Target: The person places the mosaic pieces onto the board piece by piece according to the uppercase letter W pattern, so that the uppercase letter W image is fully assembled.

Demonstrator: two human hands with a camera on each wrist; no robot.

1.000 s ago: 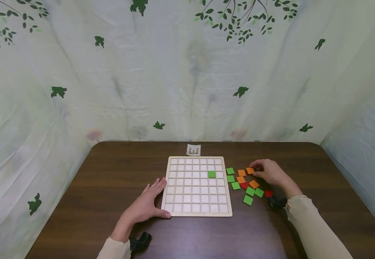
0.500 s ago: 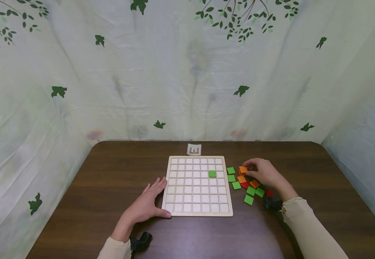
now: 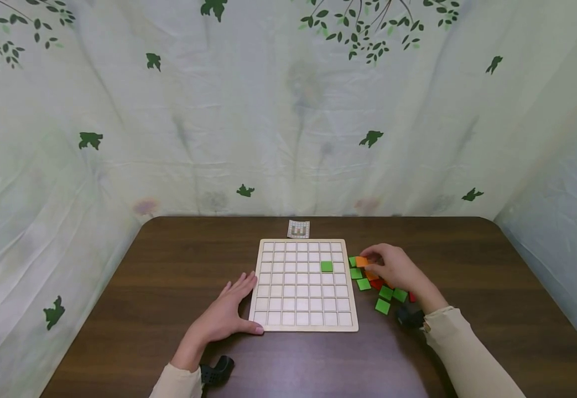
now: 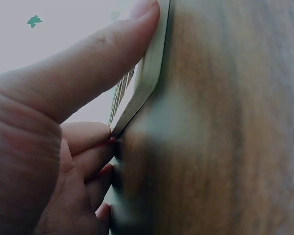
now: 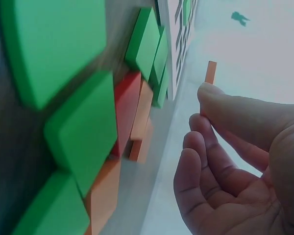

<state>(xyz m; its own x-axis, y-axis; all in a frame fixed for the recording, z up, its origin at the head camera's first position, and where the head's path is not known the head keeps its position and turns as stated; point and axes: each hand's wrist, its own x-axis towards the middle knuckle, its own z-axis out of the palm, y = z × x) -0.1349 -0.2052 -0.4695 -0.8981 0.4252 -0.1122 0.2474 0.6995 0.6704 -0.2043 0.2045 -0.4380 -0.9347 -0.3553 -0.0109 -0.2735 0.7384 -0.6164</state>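
My right hand [image 3: 393, 271] pinches an orange square tile [image 3: 361, 261] between thumb and fingertips, just right of the board. In the right wrist view the same orange tile [image 5: 211, 72] shows edge-on, raised above the other tiles. The pale gridded board [image 3: 288, 290] lies mid-table with one green tile [image 3: 326, 266] in an upper-right cell. Along its left side rests my left hand [image 3: 224, 315], fingers extended against the edge and thumb at the near-left corner. The left wrist view shows that thumb [image 4: 103, 61] over the board's rim [image 4: 149, 81].
Loose green tiles [image 3: 382, 306], several in number, lie right of the board with orange ones and a red tile [image 5: 127, 112], partly hidden by my right hand. Behind the board is a small patterned card [image 3: 299, 229]. A printed curtain [image 3: 288, 138] hangs behind the dark wooden table [image 3: 193, 243].
My right hand has carried the orange tile leftward from the far side of the pile, toward the board's right edge. The left hand stays in place on the board.
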